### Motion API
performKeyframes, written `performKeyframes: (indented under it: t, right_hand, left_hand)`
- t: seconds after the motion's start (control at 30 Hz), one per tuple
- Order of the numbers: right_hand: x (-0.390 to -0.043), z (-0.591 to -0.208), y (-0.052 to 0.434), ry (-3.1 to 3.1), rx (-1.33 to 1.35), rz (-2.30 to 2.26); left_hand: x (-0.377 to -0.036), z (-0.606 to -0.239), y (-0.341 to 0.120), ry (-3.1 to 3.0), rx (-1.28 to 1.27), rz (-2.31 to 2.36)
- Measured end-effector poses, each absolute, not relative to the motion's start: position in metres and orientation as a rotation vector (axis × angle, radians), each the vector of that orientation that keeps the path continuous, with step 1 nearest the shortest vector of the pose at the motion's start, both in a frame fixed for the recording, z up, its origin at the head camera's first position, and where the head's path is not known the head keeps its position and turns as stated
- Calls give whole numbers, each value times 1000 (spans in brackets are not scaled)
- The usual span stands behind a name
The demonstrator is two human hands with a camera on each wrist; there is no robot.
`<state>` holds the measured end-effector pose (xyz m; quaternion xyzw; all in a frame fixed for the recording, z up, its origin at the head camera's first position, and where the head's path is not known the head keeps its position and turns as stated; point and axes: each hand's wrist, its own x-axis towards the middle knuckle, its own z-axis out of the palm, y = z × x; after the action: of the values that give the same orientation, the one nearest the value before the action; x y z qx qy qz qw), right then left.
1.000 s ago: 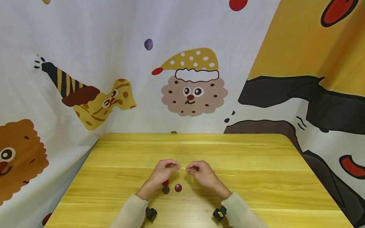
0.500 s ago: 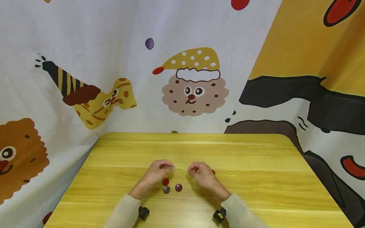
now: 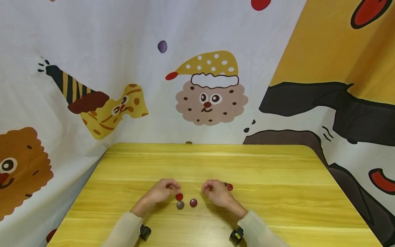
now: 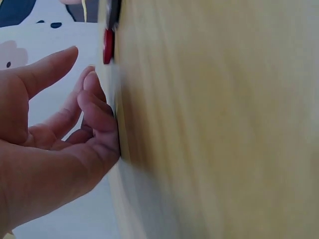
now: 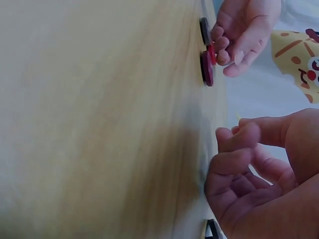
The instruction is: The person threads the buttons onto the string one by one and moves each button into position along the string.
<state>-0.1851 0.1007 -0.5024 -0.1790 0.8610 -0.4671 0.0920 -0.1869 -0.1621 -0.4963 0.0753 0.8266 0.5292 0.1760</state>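
My left hand [image 3: 163,191] hovers just beside a red button [image 3: 179,197], thumb and fingertips apart in the left wrist view, with nothing between them. Close by lie a grey-brown button [image 3: 180,205] and a maroon button [image 3: 193,203]. In the right wrist view these three line up near the left fingers. My right hand [image 3: 217,193] pinches a thin yellow string [image 3: 243,189] between thumb and forefinger; a short end pokes out to the left. Past the right knuckles, another red button [image 3: 230,187] sits on the string, with a dark button [image 3: 225,184] partly hidden beside it.
Both hands are over a wooden table [image 3: 139,164]. A white curtain [image 3: 129,41] printed with cartoon figures hangs behind and beside it. Each wrist wears a small black camera, such as the left camera [image 3: 145,232].
My left hand has let go of the string's left end and moved left and down to the loose red button. The right hand has lowered slightly, uncovering the buttons behind it.
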Motion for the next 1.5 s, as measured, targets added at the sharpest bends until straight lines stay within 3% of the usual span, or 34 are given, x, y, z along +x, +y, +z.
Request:
performKeyframes:
  t: [1.5]
  right_hand:
    - [-190,-505,107,2293,-435,-1429]
  left_hand:
    - [-197,-498,-164,2425,393,1205]
